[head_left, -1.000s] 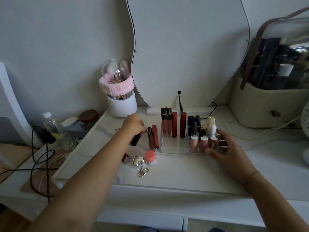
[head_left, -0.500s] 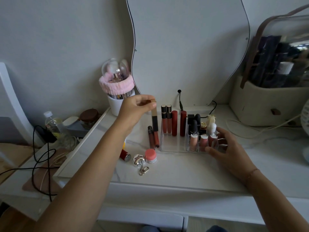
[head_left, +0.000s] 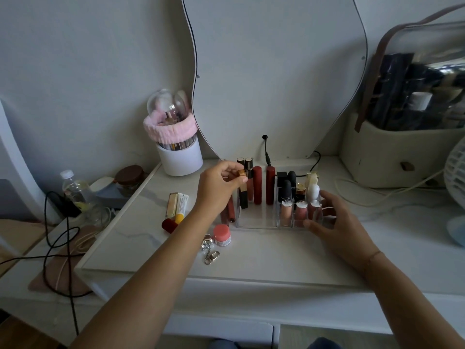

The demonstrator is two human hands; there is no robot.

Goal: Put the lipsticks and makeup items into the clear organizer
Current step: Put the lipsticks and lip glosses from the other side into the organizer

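Two hands work at the clear organizer (head_left: pixel 256 222) on our white tabletop (head_left: pixel 251 253). Our left hand (head_left: pixel 217 187) pinches the gold cap of a black lip gloss tube (head_left: pixel 243 197), holding it upright in the organizer's left rear corner, beside two red tubes (head_left: pixel 257 185) standing inside. Our right hand (head_left: pixel 337 222) rests spread and loose against the organizer's right front corner, gripping nothing. Loose on the tabletop to the left lie a pink jar (head_left: pixel 222 235), a keychain (head_left: pixel 210 250), a red lipstick (head_left: pixel 169 224) and a yellow-capped tube (head_left: pixel 180 207).
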